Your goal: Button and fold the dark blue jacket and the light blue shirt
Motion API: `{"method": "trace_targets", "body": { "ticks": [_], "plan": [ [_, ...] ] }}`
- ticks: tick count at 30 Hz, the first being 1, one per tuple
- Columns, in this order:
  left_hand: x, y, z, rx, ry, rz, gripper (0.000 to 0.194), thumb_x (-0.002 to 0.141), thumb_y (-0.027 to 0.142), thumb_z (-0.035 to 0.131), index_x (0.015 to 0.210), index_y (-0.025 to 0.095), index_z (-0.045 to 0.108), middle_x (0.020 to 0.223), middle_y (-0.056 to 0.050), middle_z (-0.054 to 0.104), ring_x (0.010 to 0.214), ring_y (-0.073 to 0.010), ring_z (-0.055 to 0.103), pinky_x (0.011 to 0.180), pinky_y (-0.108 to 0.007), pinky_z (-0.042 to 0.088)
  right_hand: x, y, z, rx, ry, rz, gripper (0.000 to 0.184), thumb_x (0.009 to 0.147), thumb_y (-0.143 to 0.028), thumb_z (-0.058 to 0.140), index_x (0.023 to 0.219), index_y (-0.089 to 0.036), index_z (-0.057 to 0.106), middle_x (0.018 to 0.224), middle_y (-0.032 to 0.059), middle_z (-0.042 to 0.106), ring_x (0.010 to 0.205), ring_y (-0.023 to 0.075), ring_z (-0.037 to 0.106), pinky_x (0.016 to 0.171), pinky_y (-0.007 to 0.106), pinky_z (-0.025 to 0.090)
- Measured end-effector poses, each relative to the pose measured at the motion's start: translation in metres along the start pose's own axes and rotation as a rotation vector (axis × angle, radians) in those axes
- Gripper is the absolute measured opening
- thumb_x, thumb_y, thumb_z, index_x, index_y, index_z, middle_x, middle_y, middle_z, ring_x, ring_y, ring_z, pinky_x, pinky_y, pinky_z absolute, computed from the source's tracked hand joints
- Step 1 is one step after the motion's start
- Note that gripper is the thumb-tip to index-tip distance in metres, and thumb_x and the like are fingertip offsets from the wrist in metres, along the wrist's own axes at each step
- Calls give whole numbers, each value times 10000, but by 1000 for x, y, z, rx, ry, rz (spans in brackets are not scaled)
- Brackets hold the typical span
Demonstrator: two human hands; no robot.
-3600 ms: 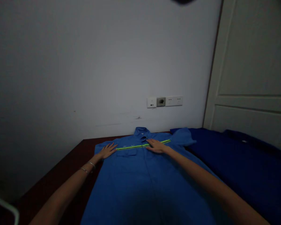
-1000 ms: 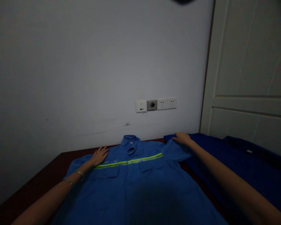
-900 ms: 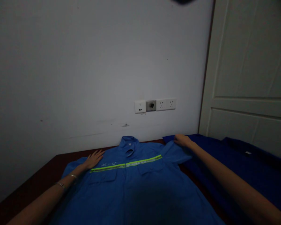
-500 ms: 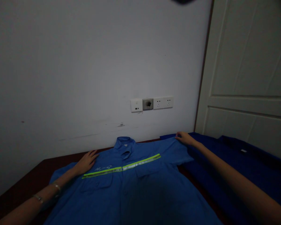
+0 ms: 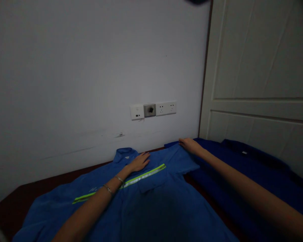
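A blue work shirt (image 5: 151, 191) lies spread front side up, its collar toward the wall and a yellow-and-silver reflective strip across the chest. My left hand (image 5: 139, 162) rests flat on the shirt just right of the collar, fingers stretched out, with two bracelets on that wrist. At the upper edge of the short sleeve on the right, my right hand (image 5: 188, 145) pinches the cloth between closed fingers. Part of the collar opening is behind my left hand, and my left forearm covers part of the strip.
A darker blue garment (image 5: 232, 168) with a small white label lies to the right, partly under the sleeve. Both lie on a dark red tabletop (image 5: 12, 198) against the wall. Sockets (image 5: 166, 108) are set in the wall, and a pale panelled door (image 5: 257, 67) stands at right.
My left hand has moved right across the shirt, from the left shoulder to beside the collar. My right hand keeps its pinch on the sleeve. The view has turned slightly right.
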State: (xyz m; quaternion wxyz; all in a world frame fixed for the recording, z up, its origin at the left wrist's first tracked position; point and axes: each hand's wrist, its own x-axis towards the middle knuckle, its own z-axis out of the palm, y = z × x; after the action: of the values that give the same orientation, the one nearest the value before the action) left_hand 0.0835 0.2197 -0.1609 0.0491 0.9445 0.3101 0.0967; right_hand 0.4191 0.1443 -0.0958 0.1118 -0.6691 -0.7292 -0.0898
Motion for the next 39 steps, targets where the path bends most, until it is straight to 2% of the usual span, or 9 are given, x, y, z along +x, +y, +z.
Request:
{"method": "trace_targets", "body": {
  "ticks": [4,9,13,17,23,28,32,35,39],
  "plan": [
    [10,-3,10,1,-158,-68,614,890,534,217,1391,183,264,1459,-73,232,1350,-280,122,1068,-464,164,-9,-1,-9,-54,-4,62,299,910,-300,338,1016,-187,593,931,130,646,888,237,605,725,298,424],
    [10,-11,13,53,-114,-93,612,887,527,223,1390,180,266,1460,-87,222,1349,-296,110,1055,-485,159,-19,-19,-9,-158,48,101,356,878,-166,335,1190,-168,507,1071,212,579,986,310,558,792,425,424],
    [19,8,20,66,-3,3,554,909,433,241,1382,146,277,1464,-112,200,1354,-252,115,1075,-444,125,-41,-61,5,-80,75,-139,392,877,-221,371,1249,-152,472,1223,201,503,1151,310,450,938,450,347],
    [30,38,28,-17,-59,163,542,925,457,165,1388,200,276,1469,-70,205,1359,-210,109,1088,-403,124,-81,-98,29,52,-48,-382,582,866,-516,346,1315,-152,415,1379,166,369,1283,314,289,1032,502,215],
    [31,50,32,-39,-127,114,562,865,588,272,1365,333,300,1473,-29,196,1345,-283,151,1051,-514,148,-122,-105,45,178,-258,-245,694,828,-660,228,1396,-262,266,1458,136,219,1311,390,167,981,638,143],
    [27,43,32,-30,14,55,574,888,538,275,1355,212,350,1451,-91,249,1342,-254,175,1074,-459,167,-127,-104,42,177,-241,-191,715,809,-688,223,1394,-280,264,1462,137,204,1305,415,155,964,668,97],
    [3,30,20,-76,97,13,527,922,458,227,1313,158,414,1431,-96,296,1337,-219,201,1091,-418,184,-119,-111,30,200,-246,-152,676,824,-670,201,1312,-263,433,1382,139,376,1239,405,318,946,648,177],
    [-35,24,5,-93,111,-22,511,922,447,236,1285,155,448,1431,-97,295,1334,-221,213,1090,-427,197,-105,-128,19,182,-125,-124,661,883,-574,129,1090,-186,622,1145,159,584,1068,333,512,942,558,271],
    [-100,28,-8,-45,53,-16,518,916,467,257,1303,167,426,1434,-91,292,1339,-222,195,1095,-422,192,-77,-164,24,214,-20,-291,615,903,-523,167,1143,-138,583,1240,172,518,1164,284,455,981,428,303]
  ]
}}
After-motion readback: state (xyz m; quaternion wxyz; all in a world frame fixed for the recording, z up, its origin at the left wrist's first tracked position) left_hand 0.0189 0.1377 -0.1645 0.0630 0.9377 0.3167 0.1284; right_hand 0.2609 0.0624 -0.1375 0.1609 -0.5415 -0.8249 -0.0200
